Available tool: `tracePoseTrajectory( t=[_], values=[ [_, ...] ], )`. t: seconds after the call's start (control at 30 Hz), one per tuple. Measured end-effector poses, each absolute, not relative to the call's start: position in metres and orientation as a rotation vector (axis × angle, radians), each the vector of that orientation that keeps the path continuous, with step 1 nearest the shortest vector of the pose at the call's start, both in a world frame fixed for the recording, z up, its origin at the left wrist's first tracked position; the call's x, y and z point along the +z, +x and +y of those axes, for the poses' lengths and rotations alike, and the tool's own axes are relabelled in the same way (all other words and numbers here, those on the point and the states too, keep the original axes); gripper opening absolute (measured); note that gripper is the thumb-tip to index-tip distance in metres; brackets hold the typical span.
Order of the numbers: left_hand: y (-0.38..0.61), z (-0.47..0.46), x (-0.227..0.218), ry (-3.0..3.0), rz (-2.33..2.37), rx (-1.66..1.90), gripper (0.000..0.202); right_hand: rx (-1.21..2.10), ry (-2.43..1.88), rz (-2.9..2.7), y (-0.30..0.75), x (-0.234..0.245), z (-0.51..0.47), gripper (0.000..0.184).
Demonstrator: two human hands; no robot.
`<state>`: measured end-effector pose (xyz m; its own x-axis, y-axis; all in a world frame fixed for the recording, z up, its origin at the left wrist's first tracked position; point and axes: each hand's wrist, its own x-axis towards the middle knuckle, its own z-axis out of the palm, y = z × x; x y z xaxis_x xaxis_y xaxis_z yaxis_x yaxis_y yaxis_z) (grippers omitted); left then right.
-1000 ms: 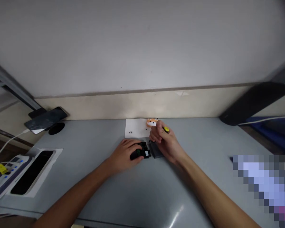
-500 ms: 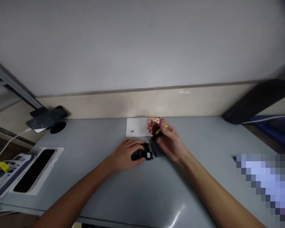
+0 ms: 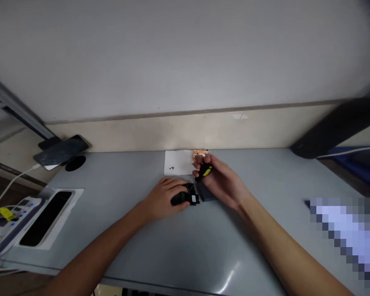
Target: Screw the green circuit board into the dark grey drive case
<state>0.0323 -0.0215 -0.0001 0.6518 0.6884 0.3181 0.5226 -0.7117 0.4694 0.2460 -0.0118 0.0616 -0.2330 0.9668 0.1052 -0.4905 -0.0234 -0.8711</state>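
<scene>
My left hand (image 3: 163, 198) rests on the grey table and grips a small black device (image 3: 185, 198) with a green spot and a white label. My right hand (image 3: 223, 181) is closed around a black and yellow screwdriver (image 3: 204, 171), held just above and right of the device. A dark grey flat box (image 3: 206, 193) lies under my right hand, touching the device's right side. Behind them lies a white paper sheet (image 3: 177, 162) with a few tiny black screws (image 3: 172, 167) on it. A small orange figure (image 3: 200, 154) stands at the sheet's far right corner.
A phone (image 3: 61, 150) leans on a stand at the far left by the wall. A white tray with a black slot (image 3: 45, 211) and a power strip (image 3: 9, 218) with cables sit at the left edge. A black slanted object (image 3: 333, 129) stands at the far right.
My right hand has lifted the screwdriver off the device and turned it in the fingers, so it now lies tilted in the hand. My left hand has kept holding the device.
</scene>
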Motion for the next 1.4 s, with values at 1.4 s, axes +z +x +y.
tracePoseTrajectory(
  t=[1.4],
  values=[
    [0.033,-0.021,-0.002,2.554,1.001,0.710,0.024,1.556,-0.566,-0.930,0.247,0.051,-0.007,0.038]
  ],
)
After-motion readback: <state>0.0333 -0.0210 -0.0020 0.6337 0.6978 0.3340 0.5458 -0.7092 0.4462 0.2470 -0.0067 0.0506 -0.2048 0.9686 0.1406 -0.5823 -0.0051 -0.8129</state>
